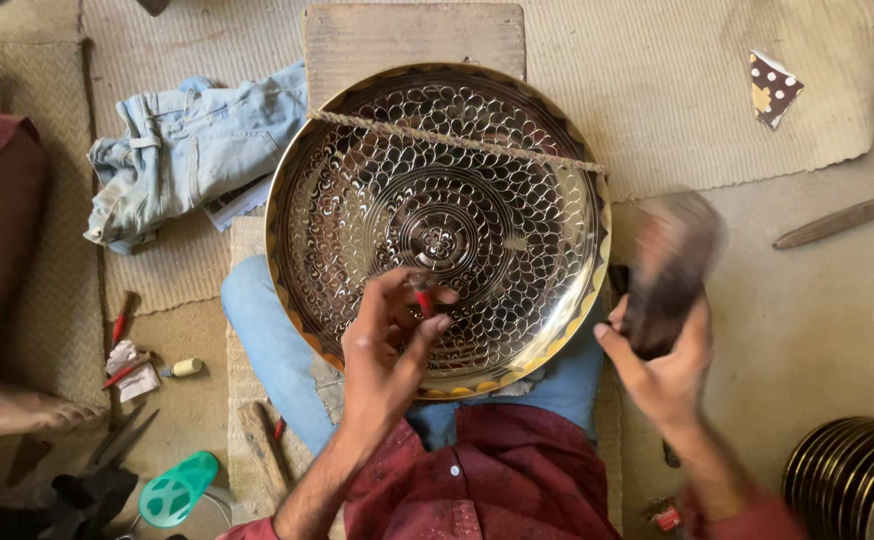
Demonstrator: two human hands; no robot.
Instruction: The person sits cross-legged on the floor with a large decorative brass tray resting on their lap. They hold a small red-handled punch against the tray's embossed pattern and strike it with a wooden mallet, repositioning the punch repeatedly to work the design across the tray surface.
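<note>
A large round brass tray (357, 130) with a chased scale pattern rests on my lap and against a wooden block (412, 38). A twisted cord (477, 142) crosses its upper part. My left hand (385, 345) pinches a small red-tipped punch (423, 298) upright against the tray's lower middle. My right hand (662, 355) grips a dark wooden mallet (672, 265), blurred with motion, just off the tray's right rim.
Folded jeans (182, 145) lie at the upper left on a woven mat (657, 80). Small tools (122, 320), a green plastic piece (177, 488) and scissors (117, 440) sit at lower left. A stack of dark plates (852, 480) stands at lower right, a wooden stick (842, 220) at right.
</note>
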